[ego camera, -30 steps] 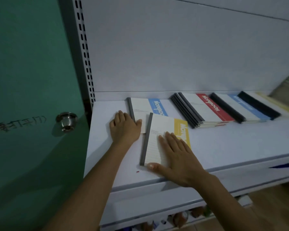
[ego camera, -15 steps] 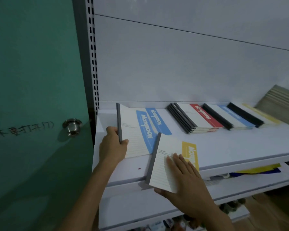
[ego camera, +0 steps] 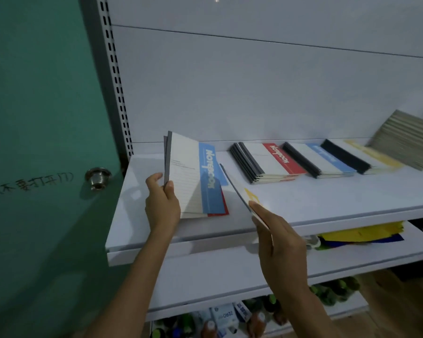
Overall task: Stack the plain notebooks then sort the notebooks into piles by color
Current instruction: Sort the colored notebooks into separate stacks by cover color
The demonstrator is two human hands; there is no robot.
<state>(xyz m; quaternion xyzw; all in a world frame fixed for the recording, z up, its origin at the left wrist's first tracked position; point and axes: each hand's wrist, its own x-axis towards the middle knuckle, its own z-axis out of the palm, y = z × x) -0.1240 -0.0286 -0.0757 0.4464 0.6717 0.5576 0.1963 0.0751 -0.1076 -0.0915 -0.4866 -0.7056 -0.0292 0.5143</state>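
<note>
The left hand [ego camera: 161,206] pinches a blue-striped notebook [ego camera: 193,176], with a red-striped notebook [ego camera: 224,206] behind it, at the grey spine. Both tilt up over the shelf's [ego camera: 327,201] left end. The right hand [ego camera: 279,237] grips a yellow-striped notebook [ego camera: 242,193] edge-on above the shelf's front edge.

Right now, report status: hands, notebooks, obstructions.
Left hand grips blue-topped notebook bundle, tilted up from shelf. Right hand pinches yellow notebook, edge-on. Red pile and blue pile sit between it and yellow pile.
</note>
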